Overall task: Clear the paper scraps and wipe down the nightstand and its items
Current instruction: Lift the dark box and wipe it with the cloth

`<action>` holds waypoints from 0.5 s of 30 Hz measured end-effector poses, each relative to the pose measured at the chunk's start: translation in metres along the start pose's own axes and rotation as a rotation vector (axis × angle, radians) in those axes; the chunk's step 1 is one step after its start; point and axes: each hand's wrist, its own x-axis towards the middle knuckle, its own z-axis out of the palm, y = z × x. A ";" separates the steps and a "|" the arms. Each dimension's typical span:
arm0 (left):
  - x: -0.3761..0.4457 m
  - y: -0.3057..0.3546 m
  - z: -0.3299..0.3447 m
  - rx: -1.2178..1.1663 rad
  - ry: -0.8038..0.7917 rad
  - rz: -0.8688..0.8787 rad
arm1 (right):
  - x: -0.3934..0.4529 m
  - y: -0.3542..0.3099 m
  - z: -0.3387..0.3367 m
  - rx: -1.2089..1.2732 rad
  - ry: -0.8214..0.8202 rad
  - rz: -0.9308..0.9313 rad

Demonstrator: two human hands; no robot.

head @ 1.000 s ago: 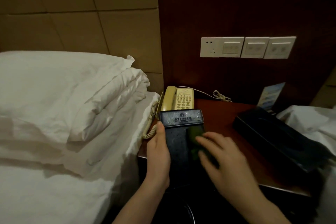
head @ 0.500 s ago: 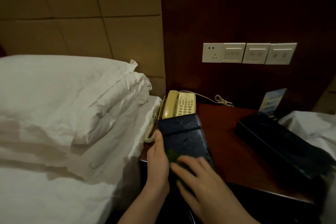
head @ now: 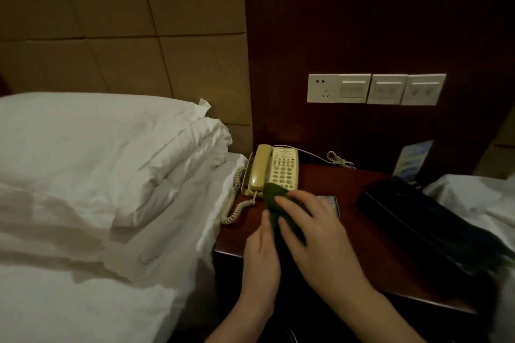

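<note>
1. Two bare hands met over the front part of the nightstand (head: 370,267), a red-brown wooden top beside the bed.
2. The right hand (head: 315,234) lay palm down with its fingers spread and nearly straight, pressing a green cloth (head: 271,198) onto a dark flat item (head: 331,203), of which only a pale-edged corner showed past the knuckles.
3. The left hand (head: 262,256) held that item's left edge, thumb up along its side; how far its fingers curled underneath could not be told.
4. The cloth's far end touched the front of the cream telephone (head: 274,170), which sat at the back left corner with its coiled cord (head: 234,203) hanging toward the bed.
5. A long black box (head: 418,220) lay on the right side of the top, well apart from the hands.
6. White pillows (head: 97,153) were stacked on the bed to the left.
</note>
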 end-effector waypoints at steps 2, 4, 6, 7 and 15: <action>0.002 0.000 -0.009 -0.015 0.008 -0.002 | 0.002 0.016 -0.007 -0.029 -0.012 -0.030; 0.005 -0.001 -0.018 -0.023 0.022 -0.004 | 0.000 0.041 -0.016 -0.059 0.023 0.025; 0.005 0.002 -0.022 -0.001 0.013 0.041 | -0.002 0.052 -0.023 -0.077 0.045 0.104; 0.004 0.004 -0.020 0.007 0.005 0.051 | -0.004 0.051 -0.023 -0.072 0.050 0.107; -0.004 0.005 -0.016 -0.037 0.023 -0.010 | -0.004 0.028 -0.019 -0.040 -0.034 -0.032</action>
